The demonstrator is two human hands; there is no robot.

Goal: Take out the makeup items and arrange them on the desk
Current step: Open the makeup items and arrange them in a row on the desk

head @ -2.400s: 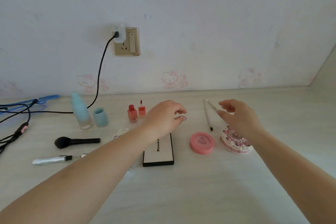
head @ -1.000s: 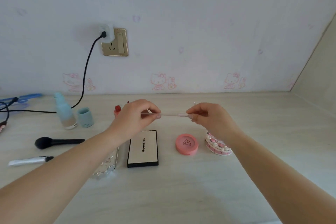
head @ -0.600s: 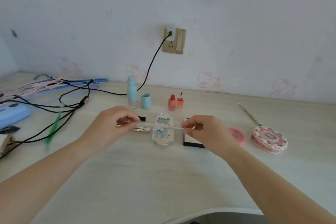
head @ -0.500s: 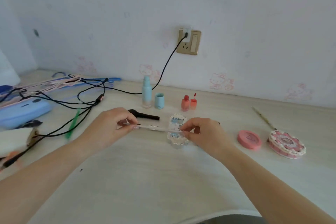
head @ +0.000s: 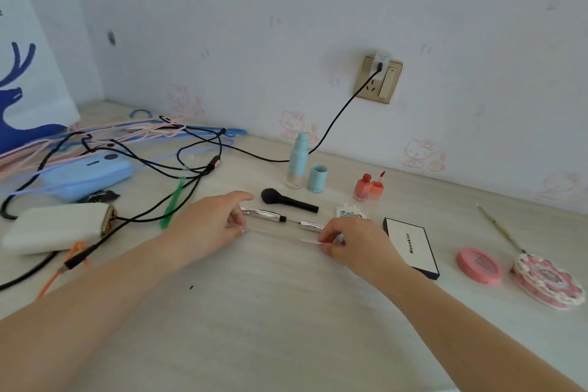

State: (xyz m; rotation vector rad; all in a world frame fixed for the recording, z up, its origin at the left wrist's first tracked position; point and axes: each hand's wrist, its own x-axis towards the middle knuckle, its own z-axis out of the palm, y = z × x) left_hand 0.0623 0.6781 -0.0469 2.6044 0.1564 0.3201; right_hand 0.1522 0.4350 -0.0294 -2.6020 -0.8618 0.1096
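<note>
Here, a thin, pale, nearly transparent stick lies level just above the counter, pinched at its two ends: the left hand holds its 9 o'clock end between thumb and fingertips, and the right hand holds the whitish 3 o'clock end in the same pinching grip. The middle of the stick is faint and hard to trace. Just beyond it, toward 12 o'clock, lies a silver tube with a dark joint, and beyond that a black brush. At 3 o'clock from the right hand lie a black-edged white palette, a round pink compact and a pink scalloped case. Toward 12 o'clock stand a pale blue bottle, its cap and two small red bottles.
</note>
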